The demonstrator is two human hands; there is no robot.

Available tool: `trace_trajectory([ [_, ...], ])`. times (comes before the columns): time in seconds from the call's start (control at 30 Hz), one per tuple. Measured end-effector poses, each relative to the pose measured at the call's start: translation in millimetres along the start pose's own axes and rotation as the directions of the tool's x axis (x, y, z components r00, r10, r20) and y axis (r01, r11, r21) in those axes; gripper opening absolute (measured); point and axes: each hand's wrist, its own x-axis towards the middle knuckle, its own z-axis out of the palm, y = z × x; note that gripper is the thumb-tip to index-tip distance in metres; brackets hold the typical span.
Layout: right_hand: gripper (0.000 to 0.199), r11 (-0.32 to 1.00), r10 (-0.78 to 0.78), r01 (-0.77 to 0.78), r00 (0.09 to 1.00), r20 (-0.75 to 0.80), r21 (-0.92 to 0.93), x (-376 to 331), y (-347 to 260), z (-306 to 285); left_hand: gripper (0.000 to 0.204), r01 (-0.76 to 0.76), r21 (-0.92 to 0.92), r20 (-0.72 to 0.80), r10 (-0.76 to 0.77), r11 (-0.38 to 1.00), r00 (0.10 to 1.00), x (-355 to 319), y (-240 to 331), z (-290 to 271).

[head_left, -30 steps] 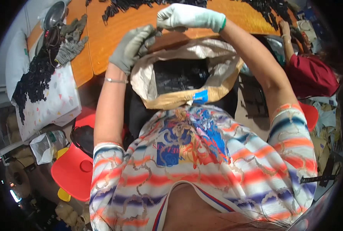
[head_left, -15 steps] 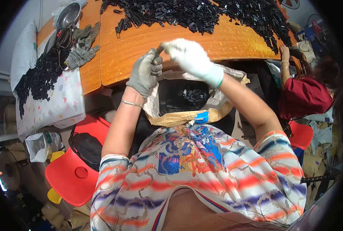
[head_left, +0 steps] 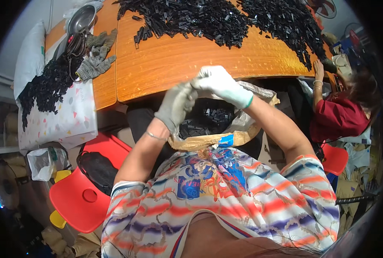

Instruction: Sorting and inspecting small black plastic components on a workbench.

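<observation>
A: Status of the sack [head_left: 243, 135]?
B: Open-mouthed, on the lap just below the orange table [head_left: 170, 64] edge. Partly filled with small black plastic parts [head_left: 208, 120]. Large heap of black parts [head_left: 226, 19] spread across the tabletop, apparently unbagged. Judged: well short of done.

A: Hands?
B: Both gloved, raised above the sack mouth, touching each other. Left hand [head_left: 176, 105] in grey glove, fingers curled inward. Right hand [head_left: 219, 84] in white glove, fingers closed, pinching near the left glove's fingertips. Object between them, if any: cannot tell, blurred.

A: Arms?
B: Elbows bent, forearms rising from the lower edge, converging over the sack.

A: Surroundings?
B: Spare grey gloves [head_left: 94, 60] and metal bowl [head_left: 81, 19] at left; red chair [head_left: 77, 202] beside; another person [head_left: 342, 116] in red at right.
</observation>
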Motion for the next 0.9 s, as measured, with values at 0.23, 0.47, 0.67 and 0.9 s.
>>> trace_trajectory([
  [0.23, 0.012, 0.648, 0.420, -0.134, 0.884, 0.205, -0.749, 2, -61, -12, 0.019, -0.169, 0.972, 0.165, 0.041, 0.165, 0.985, -30, -16, -13],
  [0.47, 0.019, 0.371, -0.429, 0.021, 0.891, -0.151, -0.928, 139, -17, -34, 0.018, -0.039, 0.998, -0.006, 0.729, 0.045, 0.685, 31, 80, -89],
  [0.67, 0.015, 0.203, -0.413, -0.037, 0.903, -0.120, -0.978, 188, -14, -21, 0.030, 0.332, 0.943, -0.202, 0.759, -0.020, 0.618, 76, 153, -133],
  [0.9, 0.022, 0.241, -0.391, -0.111, 0.898, -0.201, -0.964, 191, -8, -32, 0.030, 0.338, 0.940, -0.243, 0.626, -0.036, 0.741, 93, 158, -130],
])
